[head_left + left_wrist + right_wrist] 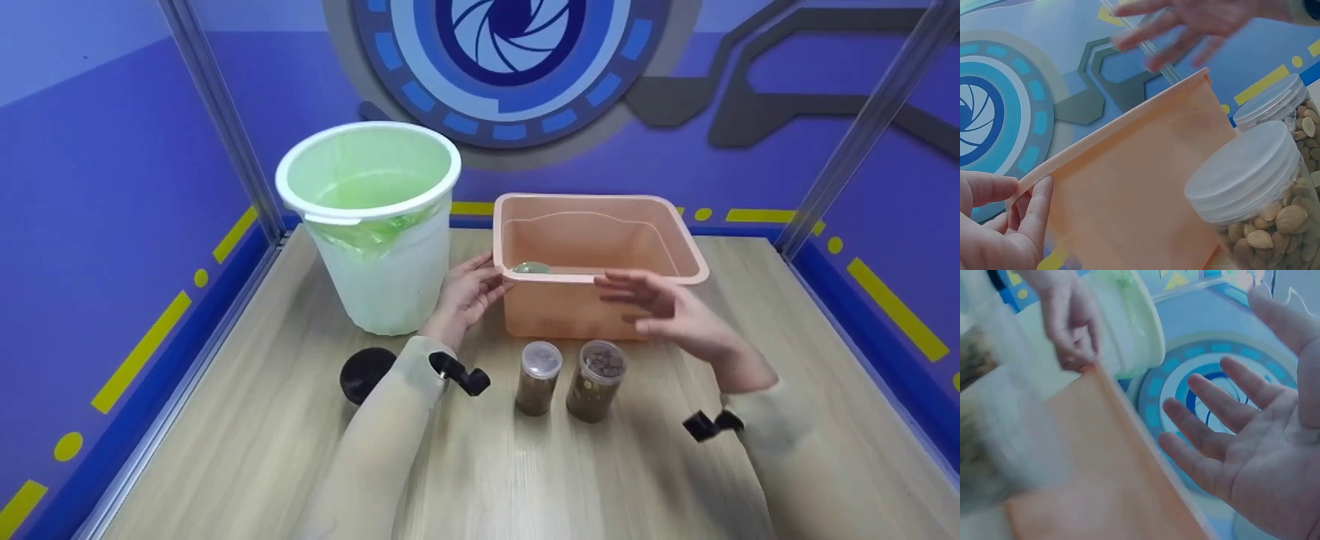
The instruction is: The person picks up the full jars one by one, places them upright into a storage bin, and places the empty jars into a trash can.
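A peach plastic bin (pixel 570 311) stands near the back of the table. My left hand (pixel 463 298) pinches its rim at the near left corner, with thumb and fingers on either side of the edge in the left wrist view. My right hand (pixel 679 319) is raised by the near right part of the rim, fingers spread and palm bare in the right wrist view. Inside the bin a pale green rounded thing (pixel 531 268) shows partly above the front rim. Two clear lidded jars of brown nuts, a smaller jar (pixel 535 390) and a wider jar (pixel 592 397), stand before the bin.
A tall white bucket (pixel 386 285) lined with a green bag stands left of the bin, close to my left hand. A black round thing (pixel 365 373) lies by my left forearm, which partly covers it. Blue printed walls (pixel 112 187) enclose the wooden table (pixel 510 480).
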Available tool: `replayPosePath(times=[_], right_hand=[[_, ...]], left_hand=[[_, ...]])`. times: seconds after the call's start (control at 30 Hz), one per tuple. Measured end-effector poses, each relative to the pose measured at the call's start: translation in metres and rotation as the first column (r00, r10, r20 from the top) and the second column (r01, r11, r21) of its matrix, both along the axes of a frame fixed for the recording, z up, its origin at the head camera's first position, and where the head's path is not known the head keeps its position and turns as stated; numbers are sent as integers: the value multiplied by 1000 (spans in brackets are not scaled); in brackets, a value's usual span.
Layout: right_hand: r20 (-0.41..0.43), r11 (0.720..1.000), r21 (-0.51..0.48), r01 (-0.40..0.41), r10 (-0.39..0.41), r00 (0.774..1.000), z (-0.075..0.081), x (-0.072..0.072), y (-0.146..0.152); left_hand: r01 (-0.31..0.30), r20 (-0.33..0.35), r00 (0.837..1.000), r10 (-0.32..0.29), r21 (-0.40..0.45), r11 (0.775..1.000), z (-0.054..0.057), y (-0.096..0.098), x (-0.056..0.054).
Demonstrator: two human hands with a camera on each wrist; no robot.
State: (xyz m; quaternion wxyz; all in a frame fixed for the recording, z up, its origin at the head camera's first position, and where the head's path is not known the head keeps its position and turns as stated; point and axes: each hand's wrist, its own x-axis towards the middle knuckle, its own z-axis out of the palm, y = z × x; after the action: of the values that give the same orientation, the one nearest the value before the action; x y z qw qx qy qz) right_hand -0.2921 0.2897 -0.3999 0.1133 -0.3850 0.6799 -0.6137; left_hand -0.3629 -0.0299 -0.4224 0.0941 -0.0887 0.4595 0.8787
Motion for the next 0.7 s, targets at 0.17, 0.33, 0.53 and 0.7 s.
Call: replayPosePath(times=[0.17, 0.33, 0.53, 0.7], right_hand=[[14, 990, 131, 59, -61, 998, -46, 14, 10], [13, 946, 270, 179, -189, 982, -77, 19, 3], [-13, 938, 273, 214, -219, 976, -91, 19, -4], [-1, 941, 254, 221, -229, 974, -93, 19, -4]], left_hand=[[-2, 7, 1000, 2, 9, 1000, -1, 0, -1], [-8, -5, 1000, 8, 10, 1000, -1, 0, -1], [-11, -7, 1000, 11, 7, 1000, -1, 0, -1], [-5, -15, 1000, 5, 16, 1000, -2, 1, 0]])
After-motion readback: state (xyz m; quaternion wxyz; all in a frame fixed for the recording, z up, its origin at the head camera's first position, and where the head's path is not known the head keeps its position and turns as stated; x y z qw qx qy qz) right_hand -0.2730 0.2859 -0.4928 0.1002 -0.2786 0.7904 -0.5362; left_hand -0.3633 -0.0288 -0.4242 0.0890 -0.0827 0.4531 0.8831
